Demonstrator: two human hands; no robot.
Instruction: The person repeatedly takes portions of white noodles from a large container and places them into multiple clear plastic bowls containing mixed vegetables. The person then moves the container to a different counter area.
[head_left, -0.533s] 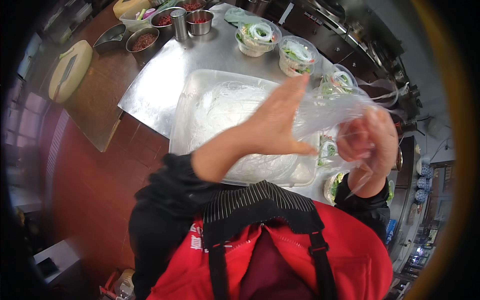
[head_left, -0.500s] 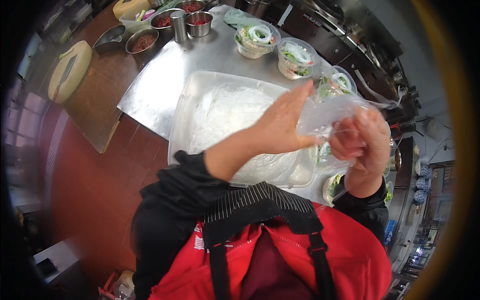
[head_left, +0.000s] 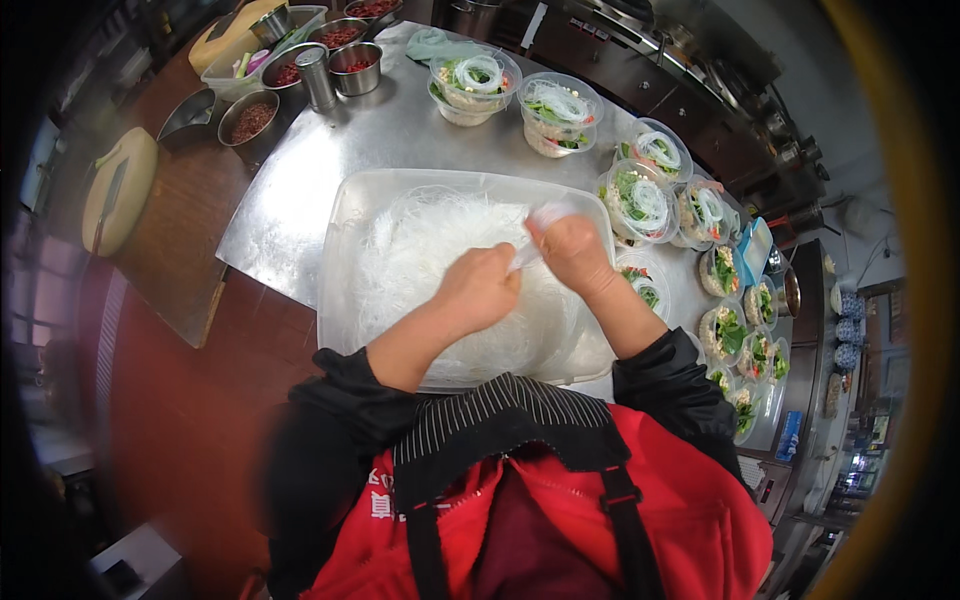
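A large translucent plastic tub (head_left: 345, 195) stands before me, filled with soaked glass noodles (head_left: 420, 240). Above it, a small whitish bundle of glass noodles (head_left: 525, 257) stretches between my two fists. My left hand (head_left: 480, 288) is closed around one end. The other end is in my right hand (head_left: 572, 250), also closed, a little higher and to the right. Part of the bundle shows past the top of my right fist; the rest is hidden by my fingers. Right of the tub, a round clear bowl (head_left: 640, 203) holds greens topped with a coil of noodles.
More filled bowls (head_left: 560, 112) line the steel table (head_left: 285, 215) at the back and right; some on the right (head_left: 730, 330) show greens without noodle coils. Steel pots of red and brown seasonings (head_left: 250, 122) stand back left. A knife lies on a round cutting board (head_left: 118, 190).
Both hands have come left and lower, from beside the bowls to above the tub. My left hand, spread before, is now closed on the noodles.
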